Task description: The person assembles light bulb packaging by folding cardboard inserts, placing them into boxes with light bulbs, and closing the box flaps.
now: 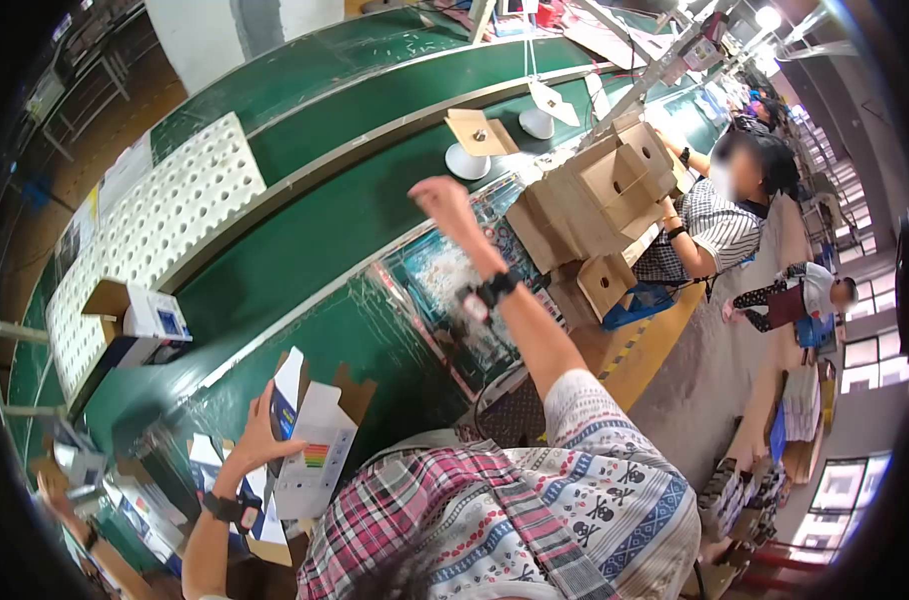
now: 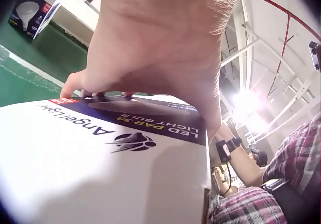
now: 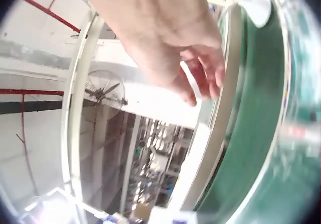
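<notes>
My left hand [image 1: 260, 440] holds an LED light bulb box [image 1: 320, 470] near the front of the green bench, thumb on one side and fingers on the other. The box's end flaps stand up open. In the left wrist view, the printed bulb box [image 2: 100, 169] fills the space below the palm. My right hand [image 1: 447, 208] is raised over the green belt with its fingers loosely bent and nothing in them; the right wrist view shows it too. Closest to it stands a white bulb [image 1: 467, 162] carrying a cardboard insert [image 1: 465, 128].
A second bulb [image 1: 537, 124] stands farther along the belt. To the right is a large open carton [image 1: 575, 205], and beyond it a seated person [image 1: 710, 225]. A white perforated tray [image 1: 175, 200] lies at left, with another bulb box [image 1: 155, 318] at its near end. Another person's hand [image 1: 57, 495] shows lower left.
</notes>
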Demonstrator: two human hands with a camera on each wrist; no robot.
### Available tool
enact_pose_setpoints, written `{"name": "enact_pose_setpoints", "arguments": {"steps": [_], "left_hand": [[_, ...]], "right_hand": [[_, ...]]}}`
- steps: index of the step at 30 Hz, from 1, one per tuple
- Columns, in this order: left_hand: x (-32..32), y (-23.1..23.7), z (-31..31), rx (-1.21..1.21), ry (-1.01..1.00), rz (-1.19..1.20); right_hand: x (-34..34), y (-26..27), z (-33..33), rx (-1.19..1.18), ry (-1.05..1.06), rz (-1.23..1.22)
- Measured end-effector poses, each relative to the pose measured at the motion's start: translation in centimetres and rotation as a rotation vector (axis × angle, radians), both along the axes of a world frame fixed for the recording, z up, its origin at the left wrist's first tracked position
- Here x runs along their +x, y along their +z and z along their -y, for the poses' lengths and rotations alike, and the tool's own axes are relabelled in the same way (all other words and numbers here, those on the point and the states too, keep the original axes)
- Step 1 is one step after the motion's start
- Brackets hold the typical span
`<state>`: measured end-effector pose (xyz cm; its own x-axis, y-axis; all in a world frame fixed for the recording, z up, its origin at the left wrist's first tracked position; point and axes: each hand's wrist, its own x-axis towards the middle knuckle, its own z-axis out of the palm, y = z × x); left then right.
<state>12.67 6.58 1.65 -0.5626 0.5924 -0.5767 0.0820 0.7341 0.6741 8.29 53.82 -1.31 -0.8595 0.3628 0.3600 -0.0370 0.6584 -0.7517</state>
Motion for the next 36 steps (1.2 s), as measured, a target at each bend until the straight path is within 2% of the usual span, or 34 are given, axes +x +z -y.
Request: {"name": "enact_pose_setpoints", "arguments": {"steps": [1, 2, 3, 6, 8, 11, 12, 15, 16, 19, 20, 21, 23, 25, 26, 27, 29, 31, 33, 35, 36], "left_hand": [[-0.3, -1.0, 0.3, 0.017, -0.025, -0.083], [-0.6, -1.0, 0.1, 0.007, -0.044, -0.121], [-0.8, -1.0, -0.2, -0.004, -0.062, -0.156], [-1.5, -2.4, -0.1, -0.053, -0.068, -0.171], [-2.2, -2.9, -0.4, -0.078, -0.044, -0.121], [-3.1, -3.4, -1.0, -0.095, -0.006, -0.040], [-3.2, -3.7, -1.2, -0.097, 0.003, -0.029], [-3.3, -4.0, -1.6, -0.060, 0.032, -0.027], [-3.2, -3.9, -1.7, -0.044, 0.044, -0.034], [-2.9, -2.3, -2.9, -0.079, 0.007, -0.200], [-2.6, -2.3, -3.0, -0.087, 0.001, -0.285], [-2.1, -2.0, -3.2, -0.097, -0.012, -0.411], [-1.7, -1.6, -3.6, -0.062, -0.003, -0.500], [-1.0, -1.4, -3.9, -0.129, 0.010, -0.578], [-0.8, -0.8, -4.2, -0.141, 0.015, -0.589], [-0.4, -0.2, -4.6, -0.145, 0.014, -0.604], [0.3, 0.5, -4.7, -0.145, 0.001, -0.632], [1.0, 1.0, -4.9, -0.104, 0.013, -0.674], [1.8, 1.8, -5.1, -0.078, 0.014, -0.723], [2.4, 2.9, -5.6, -0.090, -0.110, -0.778], [2.9, 2.7, -5.7, -0.050, -0.121, -0.810]], "right_hand": [[-1.5, -0.3, -3.3, 0.050, -0.181, 0.053], [-2.9, -1.6, -6.7, 0.116, -0.256, -0.041], [-4.1, -2.7, -10.0, 0.301, -0.303, 0.020], [-6.7, -6.0, -16.1, 0.445, -0.389, 0.117], [-7.6, -6.6, -17.2, 0.476, -0.464, 0.151], [-8.3, -7.1, -18.7, 0.230, -0.233, 0.389], [-8.0, -7.5, -18.8, 0.356, -0.201, 0.297], [-8.0, -7.9, -18.3, 0.362, -0.258, 0.284], [-7.7, -8.3, -17.8, 0.362, -0.347, 0.267], [-6.2, -6.0, -15.1, 0.440, -0.382, 0.368], [-5.9, -6.2, -14.5, 0.477, -0.402, 0.334], [-5.0, -6.4, -13.9, 0.386, -0.349, 0.308], [-2.6, -3.1, -8.6, 0.146, -0.332, 0.214], [-0.8, -2.2, -4.9, -0.101, -0.225, 0.227], [0.2, -1.5, -3.1, -0.208, -0.140, 0.291], [1.3, -0.3, -1.0, -0.471, 0.000, 0.315], [2.9, 1.3, 2.8, -0.667, 0.164, 0.451], [4.1, 2.4, 5.7, -0.710, 0.284, 0.531], [4.6, 1.3, 7.2, -0.737, 0.400, 0.634], [4.9, 0.6, 8.6, -0.846, 0.434, 0.706], [5.2, 0.6, 9.3, -0.825, 0.470, 0.726]]}}
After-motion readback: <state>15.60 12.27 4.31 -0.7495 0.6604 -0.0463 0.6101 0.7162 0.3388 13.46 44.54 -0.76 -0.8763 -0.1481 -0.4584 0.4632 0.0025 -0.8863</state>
